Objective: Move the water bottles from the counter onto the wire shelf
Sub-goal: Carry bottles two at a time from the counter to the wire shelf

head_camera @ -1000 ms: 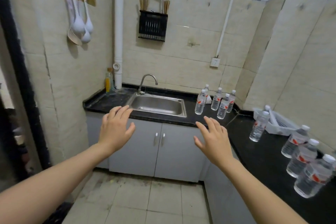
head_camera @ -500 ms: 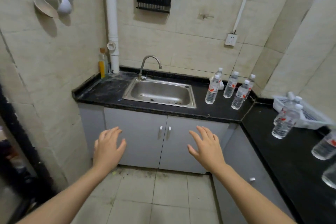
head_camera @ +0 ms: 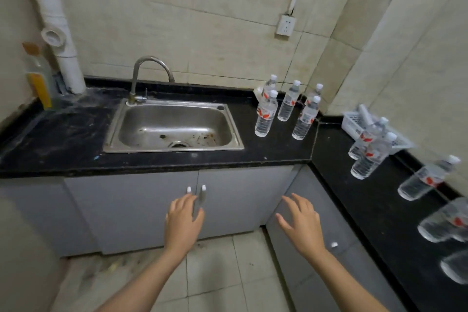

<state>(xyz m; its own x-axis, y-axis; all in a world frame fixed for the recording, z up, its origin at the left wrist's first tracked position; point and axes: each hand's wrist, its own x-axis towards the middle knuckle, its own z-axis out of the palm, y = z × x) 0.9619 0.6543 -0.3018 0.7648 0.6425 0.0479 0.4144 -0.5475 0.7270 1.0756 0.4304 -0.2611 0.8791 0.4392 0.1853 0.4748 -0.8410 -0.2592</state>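
Several clear water bottles with white caps and red labels stand on the black counter point(head_camera: 276, 149). One cluster point(head_camera: 266, 114) sits right of the sink near the back corner. More bottles point(head_camera: 369, 157) line the right-hand counter toward me, the nearest ones blurred. My left hand point(head_camera: 183, 220) hovers with spread fingers in front of the grey cabinet doors, below the counter edge. My right hand point(head_camera: 301, 223) is likewise spread and empty, near the corner cabinet. Neither hand touches a bottle. No wire shelf is in view.
A steel sink point(head_camera: 172, 126) with a curved tap point(head_camera: 152, 76) fills the counter's middle. A white plastic basket point(head_camera: 354, 124) sits at the right wall. A yellow-labelled bottle point(head_camera: 40, 83) and white pipe point(head_camera: 58, 33) stand at the left. Tiled floor lies below.
The view has tilted down and come closer to the counter. Both hands have sunk lower in the frame, to in front of the cabinet doors, still spread and empty.
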